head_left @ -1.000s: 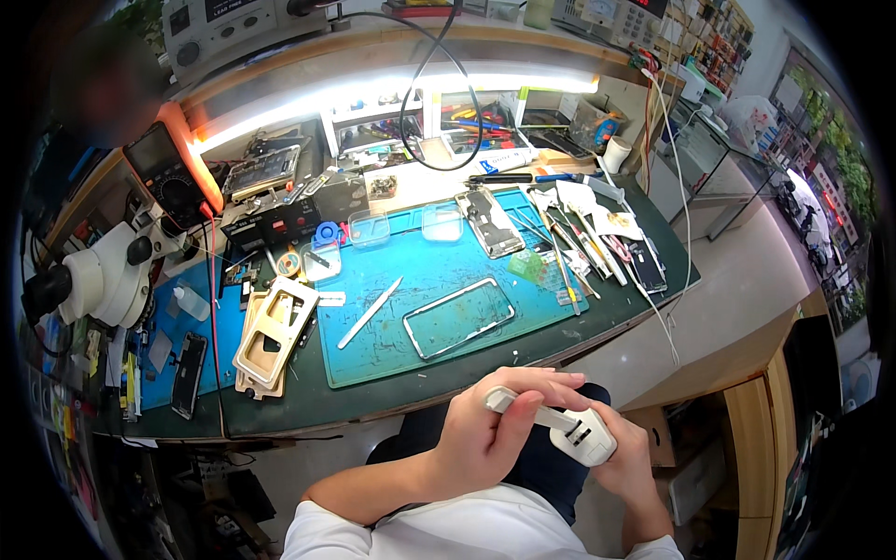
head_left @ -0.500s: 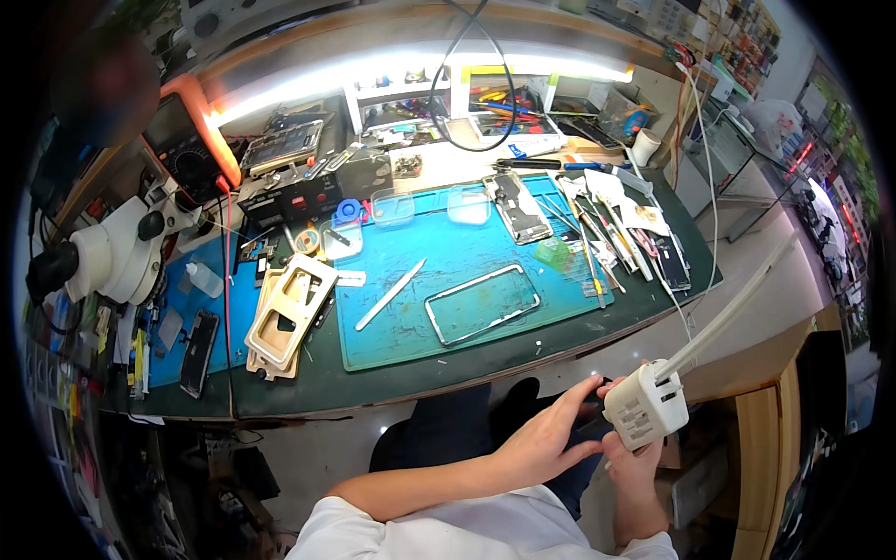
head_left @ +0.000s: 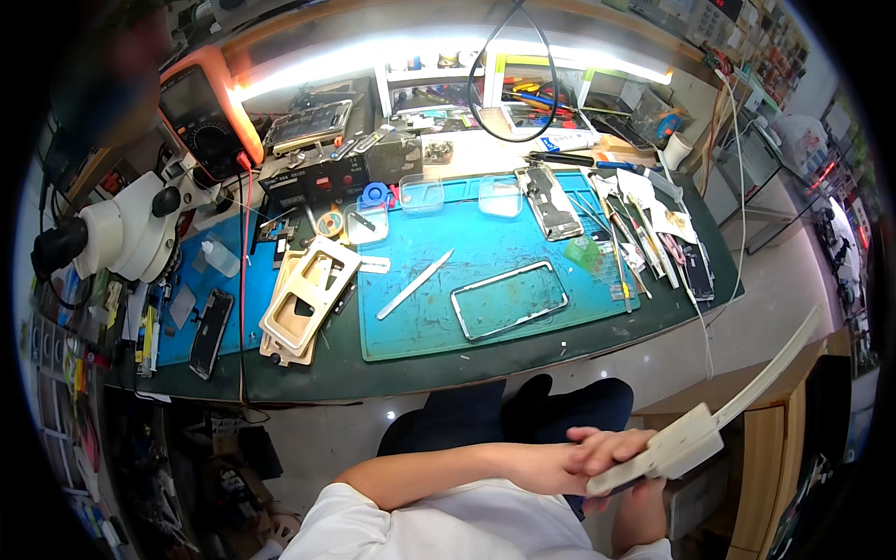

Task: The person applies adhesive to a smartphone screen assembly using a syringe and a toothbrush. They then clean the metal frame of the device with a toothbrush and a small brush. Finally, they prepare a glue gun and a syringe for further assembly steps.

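Observation:
A white boxy device (head_left: pixel 689 442) with a thick white cord (head_left: pixel 770 366) coming out of one end is held low, in front of the bench's near right part. Whether it is a charger or a power strip, I cannot tell. My left hand (head_left: pixel 597 457) reaches across from the left, its fingers bent over the device's near end. From below, my right hand (head_left: pixel 646 495) grips the same device, which hides most of its fingers. The cord rises away to the upper right.
On the blue mat (head_left: pixel 411 334) lie a thin phone frame (head_left: pixel 464 315), a white pen-shaped tool (head_left: pixel 415 284) and an opened phone (head_left: pixel 551 203). Hand tools (head_left: pixel 644 233) crowd the right side. A wooden holder (head_left: pixel 297 322), multimeter (head_left: pixel 201 121) and microscope (head_left: pixel 121 224) stand left.
The white device has been lowered and turned, so its long side shows instead of its end. My left hand has moved from beside it onto it. My view has shifted slightly left.

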{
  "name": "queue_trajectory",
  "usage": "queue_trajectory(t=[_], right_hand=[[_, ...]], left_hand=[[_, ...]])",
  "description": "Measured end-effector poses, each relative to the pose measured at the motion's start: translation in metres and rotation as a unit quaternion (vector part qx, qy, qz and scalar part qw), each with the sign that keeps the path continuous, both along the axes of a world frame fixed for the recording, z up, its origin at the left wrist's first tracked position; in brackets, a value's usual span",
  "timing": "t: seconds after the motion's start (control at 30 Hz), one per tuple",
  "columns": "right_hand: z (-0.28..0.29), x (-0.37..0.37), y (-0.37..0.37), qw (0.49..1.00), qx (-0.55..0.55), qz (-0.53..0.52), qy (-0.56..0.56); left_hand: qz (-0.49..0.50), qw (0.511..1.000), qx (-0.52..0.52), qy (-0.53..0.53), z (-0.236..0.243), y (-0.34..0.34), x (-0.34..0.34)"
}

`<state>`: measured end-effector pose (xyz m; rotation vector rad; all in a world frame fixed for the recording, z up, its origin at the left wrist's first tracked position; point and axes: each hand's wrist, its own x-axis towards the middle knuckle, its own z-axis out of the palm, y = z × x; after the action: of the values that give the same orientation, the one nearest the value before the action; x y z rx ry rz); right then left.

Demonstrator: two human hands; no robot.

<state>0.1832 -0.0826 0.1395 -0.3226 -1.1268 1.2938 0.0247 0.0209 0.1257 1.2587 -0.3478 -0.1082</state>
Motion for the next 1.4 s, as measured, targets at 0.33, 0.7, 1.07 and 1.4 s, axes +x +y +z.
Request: queue_trajectory(t=[0.33,0.7,1.07,1.4], right_hand=[[0.008,-0.009,-0.007,0.934,-0.067,-0.340,0.085],[0.028,-0.033,-0.011,0.944,0.044,-0.297,0.136],[0.031,-0.035,-0.005,0.951,0.004,-0.246,0.186],[0.034,0.000,-0.001,0.910,0.043,-0.365,0.194]], left_hand=[[0.520,0.767,0.347,-0.144,-0.009,-0.017,0.001],[0.497,0.780,0.272,-0.265,-0.004,-0.030,-0.002],[0.040,0.879,-0.430,0.203,-0.003,-0.046,-0.022],[0.465,0.832,0.297,0.054,0.037,0.066,-0.097]])
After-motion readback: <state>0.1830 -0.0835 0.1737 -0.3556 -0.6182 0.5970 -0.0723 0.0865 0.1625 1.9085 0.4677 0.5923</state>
